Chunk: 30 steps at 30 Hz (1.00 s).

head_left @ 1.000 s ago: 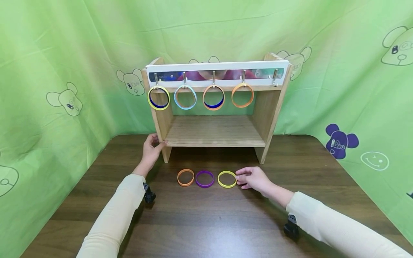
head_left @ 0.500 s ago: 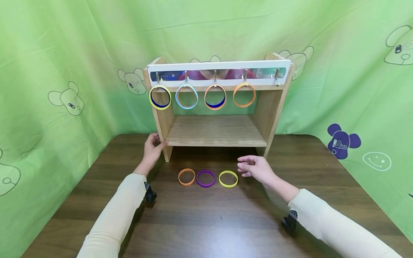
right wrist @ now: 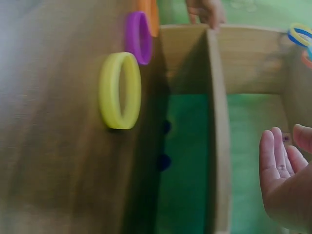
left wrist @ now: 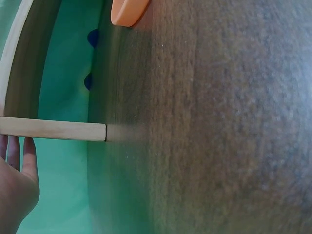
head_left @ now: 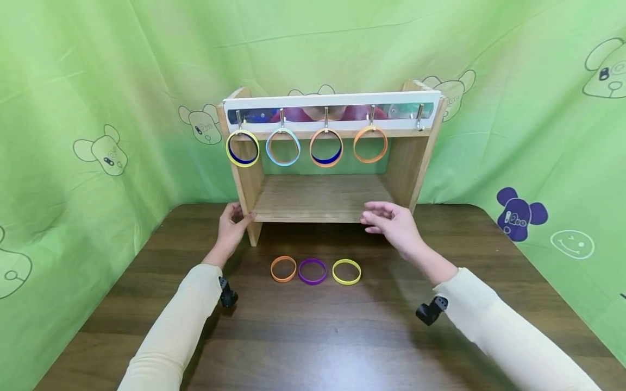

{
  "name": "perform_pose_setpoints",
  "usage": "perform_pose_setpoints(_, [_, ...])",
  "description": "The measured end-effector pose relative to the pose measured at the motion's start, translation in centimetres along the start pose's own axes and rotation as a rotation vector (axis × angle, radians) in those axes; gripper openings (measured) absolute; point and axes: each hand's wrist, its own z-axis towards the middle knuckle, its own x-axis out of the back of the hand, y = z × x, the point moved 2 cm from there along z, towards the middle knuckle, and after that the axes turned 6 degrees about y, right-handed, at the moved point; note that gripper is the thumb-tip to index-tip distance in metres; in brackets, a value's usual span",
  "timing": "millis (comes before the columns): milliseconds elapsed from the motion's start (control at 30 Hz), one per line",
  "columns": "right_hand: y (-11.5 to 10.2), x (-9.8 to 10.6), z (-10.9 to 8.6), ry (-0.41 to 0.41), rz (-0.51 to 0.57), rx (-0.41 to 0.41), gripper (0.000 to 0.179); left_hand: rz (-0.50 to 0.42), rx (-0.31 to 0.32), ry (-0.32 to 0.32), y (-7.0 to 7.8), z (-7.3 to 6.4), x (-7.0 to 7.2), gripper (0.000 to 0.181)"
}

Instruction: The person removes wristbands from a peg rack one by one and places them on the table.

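Note:
My left hand (head_left: 230, 231) grips the lower left side of the wooden shelf (head_left: 323, 198), thumb on its front edge and fingers along the outer face. My right hand (head_left: 391, 222) is raised before the shelf's lower right part, fingers loosely bent, holding nothing. Three silicone wristbands lie in a row on the table: orange (head_left: 283, 281), purple (head_left: 313, 283) and yellow (head_left: 346, 283). From hooks on the top rail hang a yellow-and-blue wristband (head_left: 242, 163), a light blue one (head_left: 283, 163), an orange-and-blue one (head_left: 326, 163) and a plain orange one (head_left: 370, 161).
The white rail (head_left: 332, 100) runs across the shelf's top front. Its rightmost hook (head_left: 419, 117) carries no band. A brown wooden table (head_left: 274, 336) lies beneath everything, and a green printed curtain (head_left: 146, 60) surrounds the back and sides.
My right hand has left the yellow wristband on the table and risen toward the shelf, with nothing in it. The left hand keeps its grip on the shelf's side.

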Motion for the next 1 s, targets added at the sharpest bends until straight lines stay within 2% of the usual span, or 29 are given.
perform_pose_setpoints(200, [-1.8,0.0,1.1,0.031,0.052,0.044,0.036,0.002,-0.002,-0.002,0.0,-0.1,0.0,0.034])
perform_pose_setpoints(333, [-2.6,0.0,1.7,0.055,0.107,0.066,0.031,-0.005,0.007,0.008,-1.9,0.7,0.1,0.036])
perform_pose_setpoints(433, [-3.2,0.0,2.2,0.083,0.178,0.102,0.023,-0.014,0.002,0.017,-2.3,0.9,0.1,0.035])
perform_pose_setpoints(600, [-4.1,0.0,3.0,0.134,0.229,0.155,0.021,0.001,-0.013,0.0,-0.2,0.0,0.0,0.034])
perform_pose_setpoints(867, [-5.3,0.0,3.9,0.152,0.351,0.138,0.025,-0.003,-0.008,0.0,0.0,-0.2,0.0,0.035])
perform_pose_setpoints(1000, [-5.9,-0.2,4.2,0.161,0.356,0.13,0.025,0.0,-0.002,-0.006,0.0,-0.1,0.1,0.035])
